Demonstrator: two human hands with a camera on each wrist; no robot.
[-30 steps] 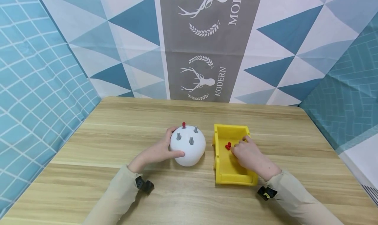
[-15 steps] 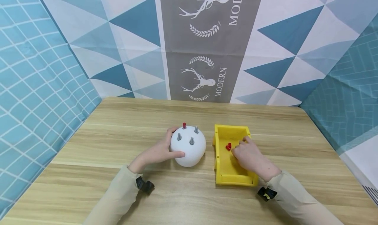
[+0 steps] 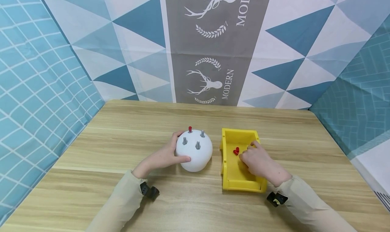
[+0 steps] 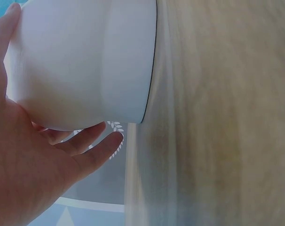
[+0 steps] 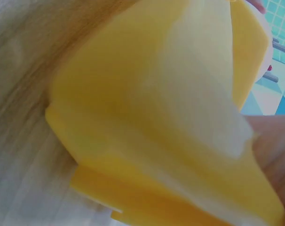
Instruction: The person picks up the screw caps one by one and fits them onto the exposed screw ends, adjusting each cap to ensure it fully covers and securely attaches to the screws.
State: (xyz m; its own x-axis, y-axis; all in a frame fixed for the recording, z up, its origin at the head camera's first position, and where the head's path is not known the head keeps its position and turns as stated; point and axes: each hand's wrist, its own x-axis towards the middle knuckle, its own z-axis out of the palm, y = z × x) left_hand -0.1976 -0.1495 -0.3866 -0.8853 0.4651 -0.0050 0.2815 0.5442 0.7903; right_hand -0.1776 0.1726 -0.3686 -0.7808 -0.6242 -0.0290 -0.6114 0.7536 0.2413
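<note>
My left hand (image 3: 164, 155) grips a white round drum-like body (image 3: 195, 159) from its left side, thumb across the front and fingers behind. Several upright metal studs (image 3: 198, 145) stand on its top, and a red cap (image 3: 190, 129) covers the far left one. In the left wrist view the white body (image 4: 81, 61) rests on the table, with the fingers spread along its side. My right hand (image 3: 256, 160) reaches into a yellow bin (image 3: 243, 184). Its fingers are bent down, and their tips are hidden. Small red caps (image 3: 236, 151) lie beside them on the bin floor.
Both things stand on a wooden table (image 3: 146, 117), with a gap between the white body and the bin. Patterned cloth (image 3: 210, 56) hangs behind the table's far edge. The bin's yellow wall (image 5: 133, 117) fills most of the right wrist view.
The bin and my right hand have shifted very slightly to the right. My left hand keeps its place on the white body.
</note>
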